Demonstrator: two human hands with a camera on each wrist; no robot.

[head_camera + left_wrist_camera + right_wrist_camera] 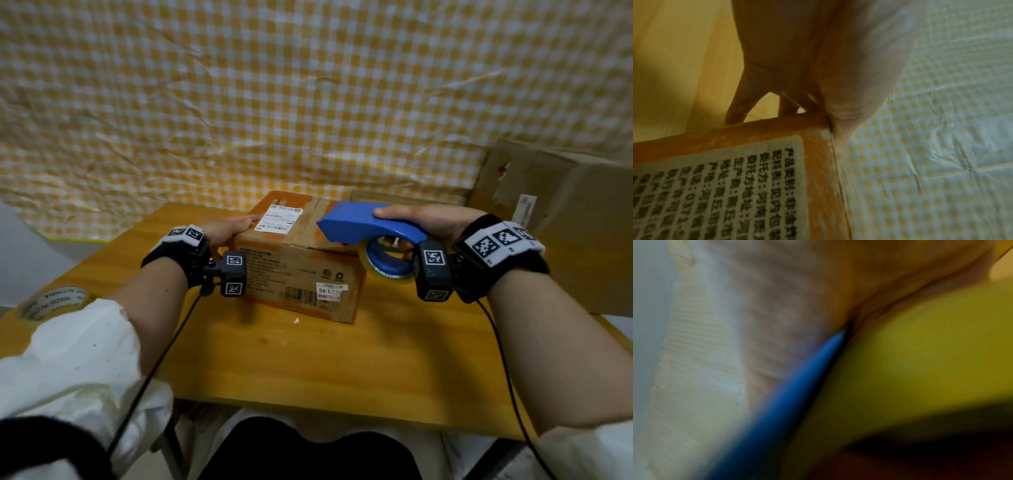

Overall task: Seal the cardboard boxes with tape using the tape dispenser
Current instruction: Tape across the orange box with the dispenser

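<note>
Nearest, white sleeves point(68, 349) frame the table point(308, 359). Left hand point(224, 229) lies flat, steadying the box point(298, 270) mid-table. Right hand point(424, 219) grips the tape dispenser point(363, 222) over its top, ready to start taping; next, I judge, press tape to the seam and pull.

Bare wooden table point(308, 359) open in front, cardboard box point(301, 270) mid-table, larger boxes point(565, 212) crowding far right, tape roll point(51, 303) at left edge
</note>
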